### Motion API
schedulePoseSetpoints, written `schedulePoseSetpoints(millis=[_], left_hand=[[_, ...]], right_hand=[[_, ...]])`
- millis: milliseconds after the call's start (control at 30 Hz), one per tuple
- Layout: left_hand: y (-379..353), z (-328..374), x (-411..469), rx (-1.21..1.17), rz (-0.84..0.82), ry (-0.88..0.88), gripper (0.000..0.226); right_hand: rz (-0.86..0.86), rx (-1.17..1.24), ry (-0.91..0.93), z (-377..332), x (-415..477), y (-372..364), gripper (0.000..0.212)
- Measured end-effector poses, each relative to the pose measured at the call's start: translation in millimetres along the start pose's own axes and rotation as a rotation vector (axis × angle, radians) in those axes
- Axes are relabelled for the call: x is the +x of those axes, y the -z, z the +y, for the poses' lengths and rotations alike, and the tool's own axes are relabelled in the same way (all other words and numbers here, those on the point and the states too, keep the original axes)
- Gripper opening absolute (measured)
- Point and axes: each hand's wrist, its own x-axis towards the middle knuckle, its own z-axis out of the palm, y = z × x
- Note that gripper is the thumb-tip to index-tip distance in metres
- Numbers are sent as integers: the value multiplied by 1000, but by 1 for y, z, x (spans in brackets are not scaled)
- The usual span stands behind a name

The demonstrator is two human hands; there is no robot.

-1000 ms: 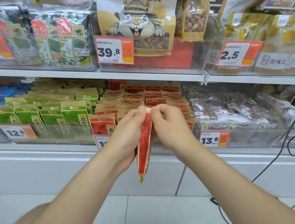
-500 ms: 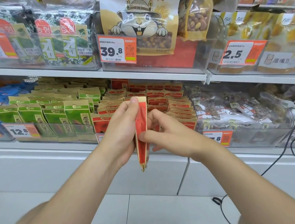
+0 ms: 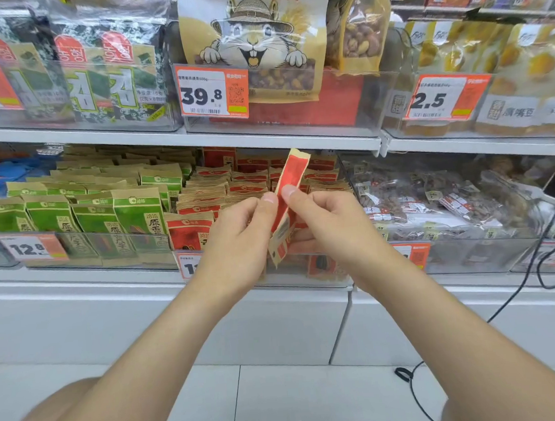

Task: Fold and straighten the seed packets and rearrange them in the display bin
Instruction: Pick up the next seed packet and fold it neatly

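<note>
Item: one red seed packet (image 3: 291, 177), tilted, pinched mid-height by left hand (image 3: 238, 240) and right hand (image 3: 330, 226) in front of the display bin (image 3: 308, 279); shelved rows (image 3: 202, 203) mostly upright; this packet apparently mid-straightening, not yet replaced.

A shop, snack aisle by the look: tiered white shelves (image 3: 264, 138) carrying clear display bins (image 3: 113, 246), crammed with rows of red seed packets (image 3: 189, 229) and green seed packets (image 3: 137, 214). Above, a big nut bag (image 3: 255, 29) and seaweed packs (image 3: 109, 74). Orange price tags (image 3: 212, 92) marked 39.8, 12.8 and 2.5, clipped to bin fronts.
</note>
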Motion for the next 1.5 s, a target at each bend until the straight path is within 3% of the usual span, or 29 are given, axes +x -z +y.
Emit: schedulePoseSetpoints(millis=[167, 300, 500, 633, 767, 867, 933, 1033, 1167, 1267, 1400, 1500], left_hand=[[3, -3, 0, 36, -17, -98, 43], [4, -7, 1, 85, -4, -162, 43], [1, -8, 3, 143, 4, -187, 42], [0, -4, 3, 136, -18, -195, 43], [1, -3, 4, -22, -13, -65, 32], [4, -2, 6, -192, -20, 75, 24], [4, -3, 6, -190, -19, 64, 25], [3, -4, 7, -160, 58, 44, 32], [6, -2, 7, -324, 58, 236, 40], [6, 0, 7, -375, 54, 292, 39], [6, -9, 9, 11, 244, 57, 18], [7, -10, 10, 194, 256, -93, 24]], right_hand=[[-137, 4, -41, -12, -6, 9, 37], [-191, 50, -45, -10, -2, 10, 45], [-241, 108, -15, -2, 1, 8, 27], [-226, 73, 30, 2, 2, 12, 28], [-131, 4, 75, 1, -3, 16, 32], [-64, -234, 141, 3, -5, 16, 50], [-12, -493, 206, 6, -6, 13, 59], [57, -723, 313, 7, -5, 6, 50], [162, -403, 186, 1, -4, 1, 36], [62, -190, 39, -8, -3, -2, 19], [54, -145, -13, -9, -1, -6, 10], [119, -89, -5, -9, -2, -8, 13]])
